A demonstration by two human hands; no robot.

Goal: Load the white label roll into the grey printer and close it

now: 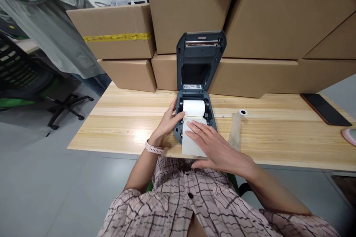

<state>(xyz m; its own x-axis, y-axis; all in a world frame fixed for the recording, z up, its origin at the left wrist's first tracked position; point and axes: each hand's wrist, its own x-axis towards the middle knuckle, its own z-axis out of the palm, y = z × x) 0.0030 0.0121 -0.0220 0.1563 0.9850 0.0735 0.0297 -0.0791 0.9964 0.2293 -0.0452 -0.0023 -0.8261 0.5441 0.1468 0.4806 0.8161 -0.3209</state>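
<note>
A dark grey label printer [178,135] stands on the table near its front edge, its lid [196,55] raised. In its bay sits a roll of white label paper [194,107], and a strip of the paper [191,146] runs forward over the printer's front. My left hand [167,120] grips the printer's left side, thumb over the inner edge beside the roll and fingers along the outside. Stretched out flat, the fingers of my right hand [210,142] rest on the paper strip. To the right lies a small roll core with a translucent strip [236,129] trailing from it.
Cardboard boxes [191,14] are stacked along the table's back, close behind the raised lid. A dark phone-like slab [325,109] lies at the right, near a pink-rimmed object [349,136] at the edge. A person in grey clothing [63,33] stands left, by an office chair [22,66].
</note>
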